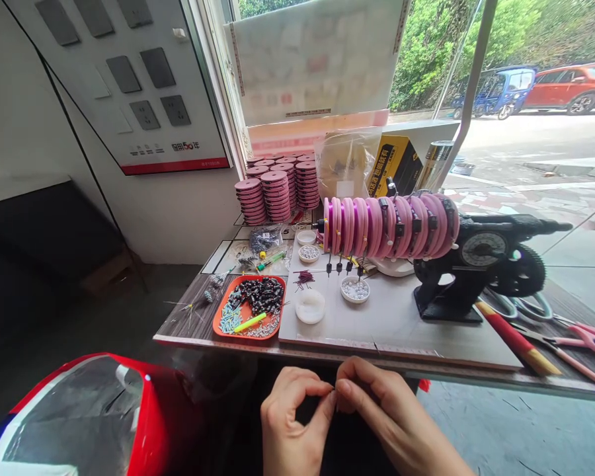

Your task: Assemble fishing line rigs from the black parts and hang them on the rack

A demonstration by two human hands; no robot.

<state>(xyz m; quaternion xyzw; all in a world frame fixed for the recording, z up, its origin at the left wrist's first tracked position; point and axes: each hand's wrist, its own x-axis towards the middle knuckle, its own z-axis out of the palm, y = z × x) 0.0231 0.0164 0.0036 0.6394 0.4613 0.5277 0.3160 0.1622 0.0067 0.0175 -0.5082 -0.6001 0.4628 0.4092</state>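
My left hand [295, 413] and my right hand [379, 403] meet below the table's front edge, thumb and forefinger of each pinched together. Whatever is between the fingertips is too small and dark to name. Beyond them stands a black hand-cranked winding machine [449, 291] carrying a row of pink spools [371, 228], with small dark weights hanging on threads below. A white dish of clear beads [356, 291] lies under the spools. Left of it are a whitish shallow dish [310, 308] and short dark-red pieces [304, 278].
An orange tray [217, 324] holds black parts, pale blue pieces, small metal bits and a yellow tube. Stacked pink spools [277, 198] stand at the back. Scissors [585, 337] lie at the right edge. A red-rimmed bag [146, 423] sits at lower left.
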